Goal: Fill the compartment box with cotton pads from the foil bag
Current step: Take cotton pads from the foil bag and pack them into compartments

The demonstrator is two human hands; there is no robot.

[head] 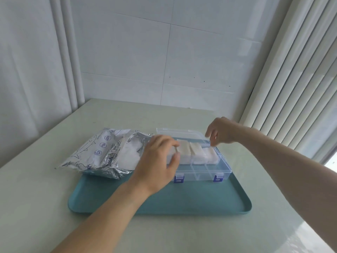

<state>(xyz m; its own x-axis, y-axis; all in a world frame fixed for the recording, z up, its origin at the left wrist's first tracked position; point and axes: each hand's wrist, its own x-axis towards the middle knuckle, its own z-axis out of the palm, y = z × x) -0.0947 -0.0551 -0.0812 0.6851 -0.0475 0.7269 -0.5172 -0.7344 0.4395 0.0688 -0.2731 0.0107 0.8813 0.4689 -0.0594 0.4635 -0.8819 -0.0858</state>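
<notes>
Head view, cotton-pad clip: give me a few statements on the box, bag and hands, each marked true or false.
1. The compartment box sits on a teal tray. True.
2. The foil bag lies to the right of the box. False: it lies to the left, partly on the tray.
3. The box's front row of compartments holds cotton pads. False: the front row looks empty; the cotton pads fill the row behind it.
4. The box's lid is open. True.
5. The left hand is inside the bag. False: it is at the box's left end, by the pads.
6. The right hand is over the box's far side. True.
</notes>
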